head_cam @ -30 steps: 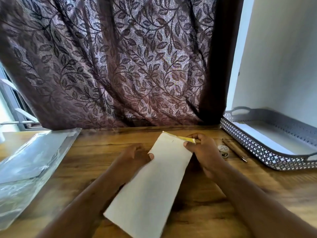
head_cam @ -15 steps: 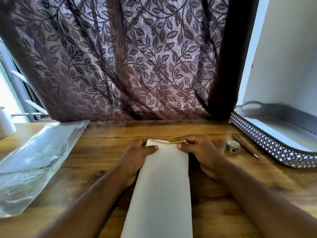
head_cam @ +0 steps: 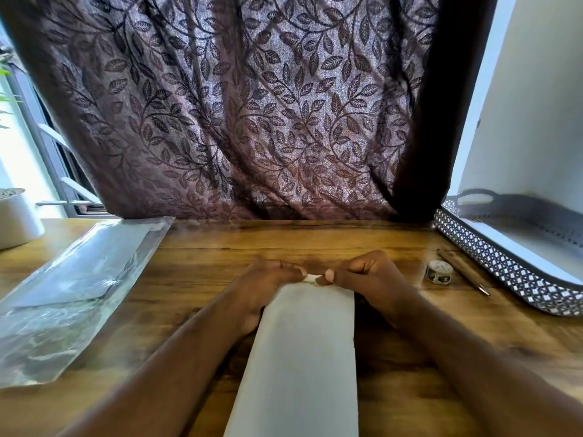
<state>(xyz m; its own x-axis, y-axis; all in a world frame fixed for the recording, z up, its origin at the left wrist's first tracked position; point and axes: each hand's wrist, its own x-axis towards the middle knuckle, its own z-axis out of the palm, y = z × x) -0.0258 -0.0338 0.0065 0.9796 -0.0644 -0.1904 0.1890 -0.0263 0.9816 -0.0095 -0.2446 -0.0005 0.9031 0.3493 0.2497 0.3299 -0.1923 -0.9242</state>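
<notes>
1. A purple leaf-patterned curtain hangs behind the far edge of the desk.
2. A wooden table carries everything in view.
3. A long white envelope lies flat at the centre of the table, running from the near edge away from the person.
4. A clear plastic packet lies on the table's left side, well apart from the envelope.
5. A grey perforated tray sits at the right edge.
6. The left hand pinches the envelope's far end, fingers curled onto its left corner.
7. The right hand grips the same end from the right, its thumb nearly meeting the left thumb.
8. A pen lies just beside the tray.
9. A small tape roll stands between the pen and the right hand.
</notes>
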